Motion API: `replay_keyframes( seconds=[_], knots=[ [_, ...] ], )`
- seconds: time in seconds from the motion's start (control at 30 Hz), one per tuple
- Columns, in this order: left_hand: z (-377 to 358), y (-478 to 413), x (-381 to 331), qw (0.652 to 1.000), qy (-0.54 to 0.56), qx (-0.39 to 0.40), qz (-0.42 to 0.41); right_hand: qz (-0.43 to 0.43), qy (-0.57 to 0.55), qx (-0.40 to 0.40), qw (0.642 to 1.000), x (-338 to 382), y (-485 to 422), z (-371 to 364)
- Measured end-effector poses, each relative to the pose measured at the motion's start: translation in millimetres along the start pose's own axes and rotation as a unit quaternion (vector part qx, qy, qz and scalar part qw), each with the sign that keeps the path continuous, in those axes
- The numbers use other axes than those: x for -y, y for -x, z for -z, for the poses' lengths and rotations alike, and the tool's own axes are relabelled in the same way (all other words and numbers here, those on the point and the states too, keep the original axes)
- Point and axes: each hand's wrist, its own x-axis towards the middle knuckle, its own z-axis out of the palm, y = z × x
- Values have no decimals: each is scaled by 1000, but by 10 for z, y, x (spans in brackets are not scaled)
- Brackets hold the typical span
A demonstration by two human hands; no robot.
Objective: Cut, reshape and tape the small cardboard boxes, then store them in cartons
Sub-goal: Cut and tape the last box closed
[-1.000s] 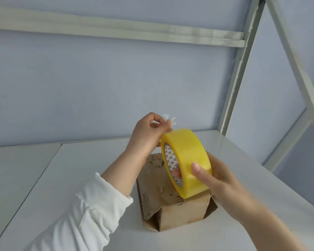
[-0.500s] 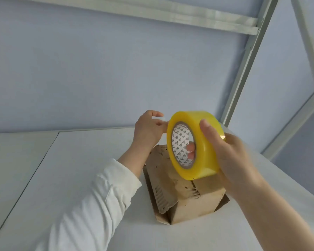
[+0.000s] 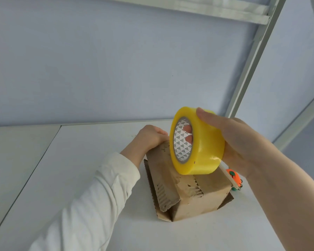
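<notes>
The left arm wears a long sleeve (image 3: 98,192) of off-white, soft-looking cloth. The cloth is loose and falls into many folds and creases along the forearm, with a deeper fold about halfway along where it bunches. Its cuff (image 3: 129,165) is plain, of the same cloth, and ends at the wrist; beyond it the left hand (image 3: 149,140) is bare. The right forearm (image 3: 279,196) is bare from the wrist to the lower edge of the view, and the right hand (image 3: 243,142) is bare as well. Its thumb (image 3: 200,112) has a short nail.
</notes>
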Motion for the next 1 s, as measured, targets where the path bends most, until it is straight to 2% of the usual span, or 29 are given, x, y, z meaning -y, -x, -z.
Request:
replay_keyframes(
  seconds=[0.1, 0.27, 0.43, 0.47, 0.6, 0.67, 0.87, 1.0],
  knots=[
    [42, -2, 3, 998, -32, 50, 30, 11, 0, 23, 1000, 16, 20, -13],
    [1, 26, 12, 992, -39, -41, -110, 18, 9, 15, 1000, 35, 13, -46],
    [-94, 75, 96, 998, -2, 20, -61, 36, 68, -32, 997, -53, -62, -17],
    [-96, 71, 107, 998, 1, 21, -54, 38, 60, -15, 997, -81, -56, 1],
    [-91, 56, 98, 1000, 5, 26, -16, 63, 11, 135, 989, -342, 34, 110],
    [-94, 47, 100, 1000, 0, 25, -10, 92, 34, 149, 984, -457, 31, 148],
    [-94, 53, 47, 1000, -21, 4, -20, 147, 22, 20, 989, -460, 11, -5],
    [-108, 85, 2, 996, -61, -29, -54, 104, 9, -59, 993, -300, 127, -51]
  ],
)
